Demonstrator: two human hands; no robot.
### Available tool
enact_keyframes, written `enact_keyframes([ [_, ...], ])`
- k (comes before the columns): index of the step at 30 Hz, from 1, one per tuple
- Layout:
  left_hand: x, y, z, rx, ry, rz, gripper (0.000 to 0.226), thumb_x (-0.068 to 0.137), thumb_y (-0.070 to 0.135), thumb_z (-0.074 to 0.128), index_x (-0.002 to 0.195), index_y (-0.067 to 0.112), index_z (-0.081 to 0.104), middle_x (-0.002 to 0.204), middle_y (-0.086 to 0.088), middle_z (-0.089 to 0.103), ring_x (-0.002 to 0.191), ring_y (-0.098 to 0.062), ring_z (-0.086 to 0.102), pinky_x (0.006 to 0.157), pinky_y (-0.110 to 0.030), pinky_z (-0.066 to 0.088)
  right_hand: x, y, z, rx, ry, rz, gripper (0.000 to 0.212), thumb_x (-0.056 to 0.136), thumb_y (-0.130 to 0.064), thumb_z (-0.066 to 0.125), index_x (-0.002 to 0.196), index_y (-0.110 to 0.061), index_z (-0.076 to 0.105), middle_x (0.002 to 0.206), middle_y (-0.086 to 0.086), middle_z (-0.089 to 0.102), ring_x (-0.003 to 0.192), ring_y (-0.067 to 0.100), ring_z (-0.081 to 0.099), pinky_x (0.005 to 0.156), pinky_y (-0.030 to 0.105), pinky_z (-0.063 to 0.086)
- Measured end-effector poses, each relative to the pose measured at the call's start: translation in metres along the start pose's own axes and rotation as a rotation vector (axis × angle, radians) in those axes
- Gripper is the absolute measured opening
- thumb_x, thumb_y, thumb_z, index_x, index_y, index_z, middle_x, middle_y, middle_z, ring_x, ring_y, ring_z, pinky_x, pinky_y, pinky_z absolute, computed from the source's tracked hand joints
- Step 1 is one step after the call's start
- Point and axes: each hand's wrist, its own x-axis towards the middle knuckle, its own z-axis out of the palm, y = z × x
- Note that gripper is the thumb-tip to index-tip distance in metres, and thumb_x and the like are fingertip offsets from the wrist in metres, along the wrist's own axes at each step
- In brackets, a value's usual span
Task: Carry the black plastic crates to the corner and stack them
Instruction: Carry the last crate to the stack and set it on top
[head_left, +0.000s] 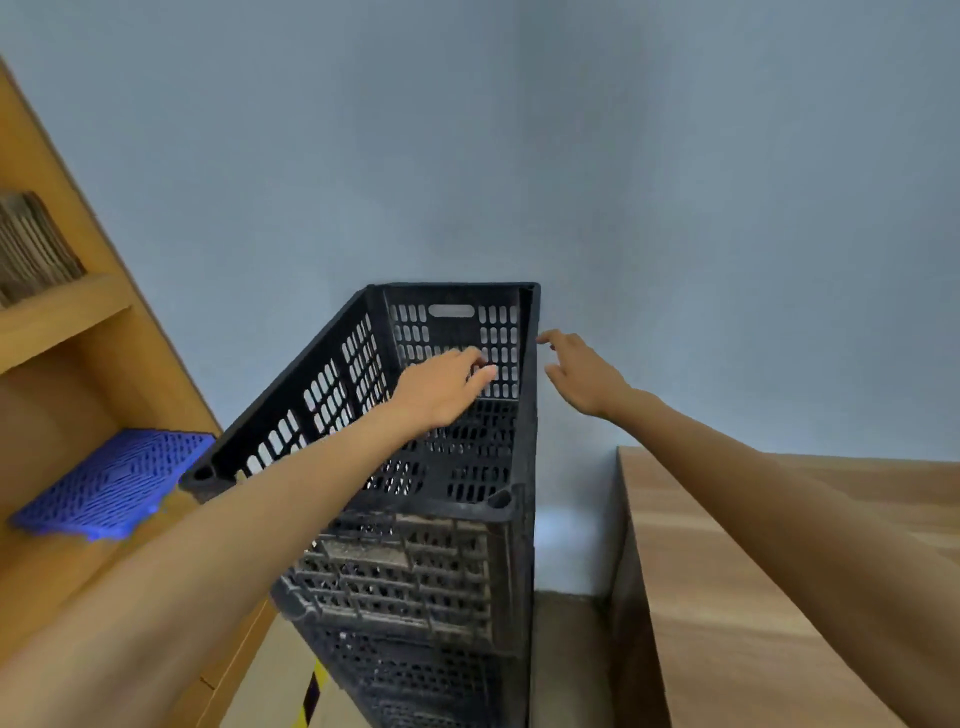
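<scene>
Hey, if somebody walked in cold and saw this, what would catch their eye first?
Probably the tall stack of black crates in the middle, against the blue-grey wall. The left hand reaches into the top crate, the right hand hovers open beside its rim. A bright blue plastic grid sits on the wooden shelf at left.

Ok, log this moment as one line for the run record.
stage: stacking | top crate: on black stack by wall | left hand: open, over crate interior | right hand: open, beside crate's right rim
</scene>
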Motion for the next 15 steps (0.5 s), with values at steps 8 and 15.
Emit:
enact_keyframes([
  [8, 0.01, 0.076, 0.014, -0.279, -0.238, -0.235, 0.074, 0.095, 0.067, 0.021, 0.153, 0.019, 0.023, 0.151, -0.01, 0.041, 0.134, -0.028, 0.044, 0.107, -0.05, 0.038, 0.047, 0.033, -0.023, -0.29, -0.149, -0.332, 0.058, 0.096, -0.028, 0.053, 0.149, -0.021, 0.03, 0.154, 0.009, 0.032, 0.138, 0.032, 0.031, 0.107, 0.047, 0.037],
  [15, -0.008, 0.123, 0.027, -0.422, -0.174, -0.632, 0.082, 0.092, 0.072, 0.016, 0.143, 0.01, 0.034, 0.139, -0.015, 0.051, 0.119, -0.037, 0.054, 0.098, -0.046, 0.045, 0.07, 0.034, -0.01, -0.532, -0.266, -0.439, 0.085, 0.09, -0.04, 0.061, 0.155, -0.018, 0.011, 0.162, 0.006, 0.009, 0.15, 0.027, 0.009, 0.115, 0.047, 0.026],
])
